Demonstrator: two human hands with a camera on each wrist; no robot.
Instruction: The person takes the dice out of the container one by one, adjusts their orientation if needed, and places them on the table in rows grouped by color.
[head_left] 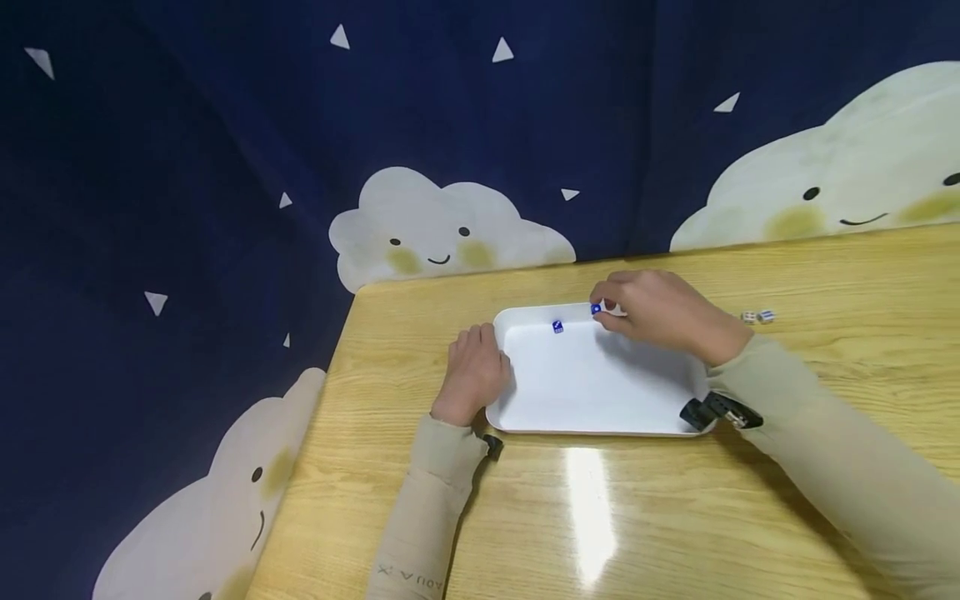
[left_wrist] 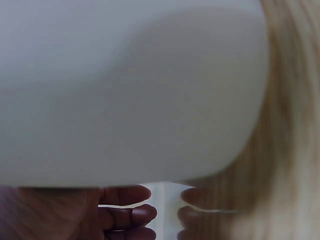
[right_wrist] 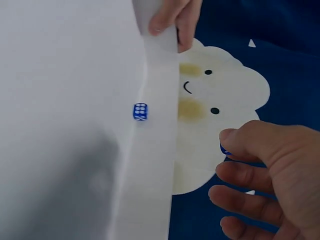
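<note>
1. Looks like dropping dice into a tray, one by one.
2. Pinches a blue die (head_left: 596, 309) between thumb and first finger of the right hand (head_left: 660, 317), with the other fingers bent loosely below.
3. Holds that die right at the far rim of the tray (head_left: 600, 392), up off the floor of it, not yet let go.
4. Grips the tray's left rim with the left hand (head_left: 476, 375), fingers curled over the edge, likely to keep it from sliding.
5. Shows a second die (head_left: 558, 327), blue too, already lying in the tray near the far rim, a little apart from the pinched one.
6. Seems about midway: one in, one in the hand, and two white dice (head_left: 757, 316) out on the table, to the right of the tray.
7. Calls next, at a guess, for a small move inward over the tray and a soft, low let-go, so as not to bounce out over the rim.
8. Rests all this on a pale wood table (head_left: 825, 275), smooth and shiny, with a bright streak of light near the front.
9. Hangs a dark blue curtain (head_left: 187, 167) behind and to the left, with smiling white clouds (head_left: 442, 225) and little white triangles.
</note>
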